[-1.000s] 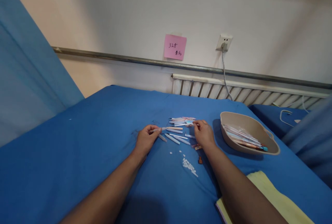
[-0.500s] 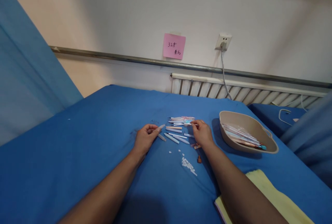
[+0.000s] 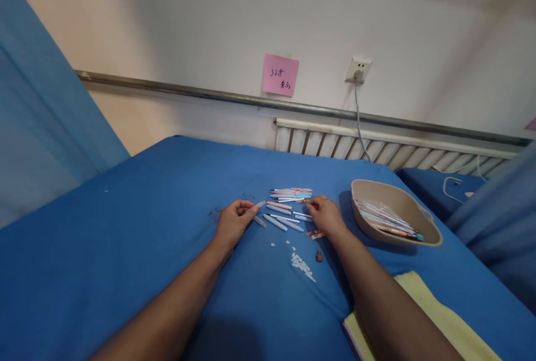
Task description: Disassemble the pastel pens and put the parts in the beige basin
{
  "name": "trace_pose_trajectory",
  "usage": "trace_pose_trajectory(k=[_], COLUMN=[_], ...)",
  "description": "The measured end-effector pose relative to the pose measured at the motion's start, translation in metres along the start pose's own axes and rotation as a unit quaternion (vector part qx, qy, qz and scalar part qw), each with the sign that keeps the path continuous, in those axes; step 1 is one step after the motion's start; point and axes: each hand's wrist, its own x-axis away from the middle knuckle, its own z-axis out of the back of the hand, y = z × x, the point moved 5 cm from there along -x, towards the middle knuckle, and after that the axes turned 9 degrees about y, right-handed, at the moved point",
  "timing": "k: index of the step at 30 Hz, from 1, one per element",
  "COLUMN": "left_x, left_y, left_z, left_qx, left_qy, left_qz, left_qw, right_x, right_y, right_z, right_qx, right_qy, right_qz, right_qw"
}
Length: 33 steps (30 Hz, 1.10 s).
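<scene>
Both my hands rest on a blue cloth-covered table. My left hand is closed around a pale pen cap, its tip poking out toward the right. My right hand is curled, pinching something thin at the right edge of a heap of several pens and pen parts. What it pinches is too small to name. Between my forearms lie small white bits and a small brown piece.
A beige tray with several wrapped pens stands to the right. A yellow cloth lies at the lower right edge. Behind are a wall with a pink note, a socket with a cable and a radiator.
My left hand lifted the cap off the heap and turned its tip upward. My right hand drew back slightly toward me, away from the pens.
</scene>
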Motion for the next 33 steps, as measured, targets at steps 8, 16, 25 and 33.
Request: trace_pose_trajectory(k=[8, 16, 25, 33], left_x=[-0.001, 0.002, 0.002, 0.004], left_y=[0.001, 0.001, 0.0, 0.003], left_z=[-0.001, -0.002, -0.002, -0.003], left_qx=[0.002, 0.004, 0.017, 0.027], left_qy=[0.002, 0.0, 0.003, 0.002], left_qz=[-0.002, -0.001, -0.002, 0.003], left_qw=[1.0, 1.0, 1.0, 1.0], right_x=[-0.011, -0.018, -0.02, -0.022], right_y=[-0.05, -0.075, -0.081, -0.082], right_z=[-0.012, -0.021, -0.023, -0.029], right_qx=[0.202, 0.26, 0.291, 0.299], right_qy=[-0.066, -0.11, -0.122, -0.132], right_qz=[0.173, 0.244, 0.273, 0.286], right_qw=[0.962, 0.928, 0.909, 0.901])
